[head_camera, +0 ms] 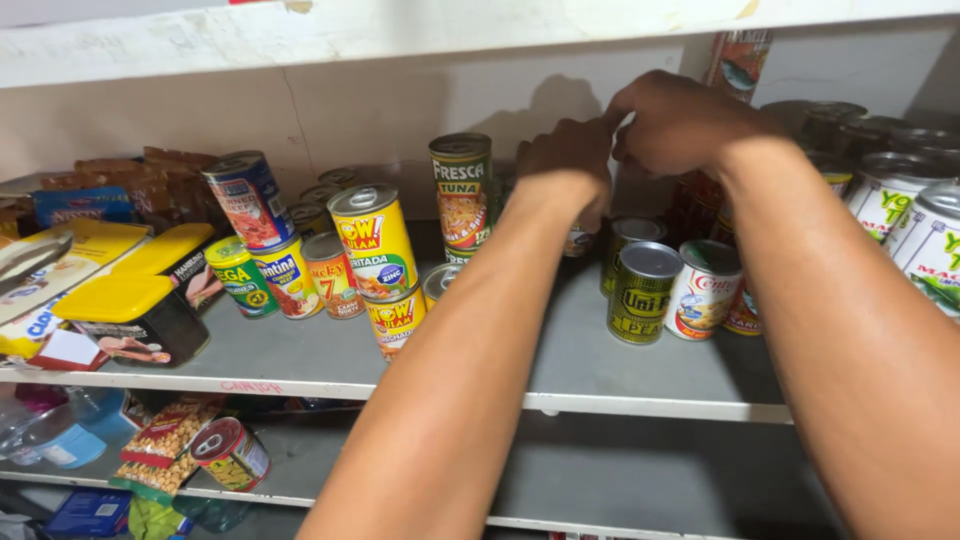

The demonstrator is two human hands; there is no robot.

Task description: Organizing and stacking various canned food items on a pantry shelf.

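At the shelf's back, both hands, left hand (565, 165) and right hand (680, 125), curl closed, grasp hidden, above the upright green can (643, 292).

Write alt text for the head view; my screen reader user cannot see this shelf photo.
Two bare arms reach to the back of a grey shelf stocked with cans, the left hand and right hand close together near a tall can with an orange label. Yellow-lidded tins sit at left.
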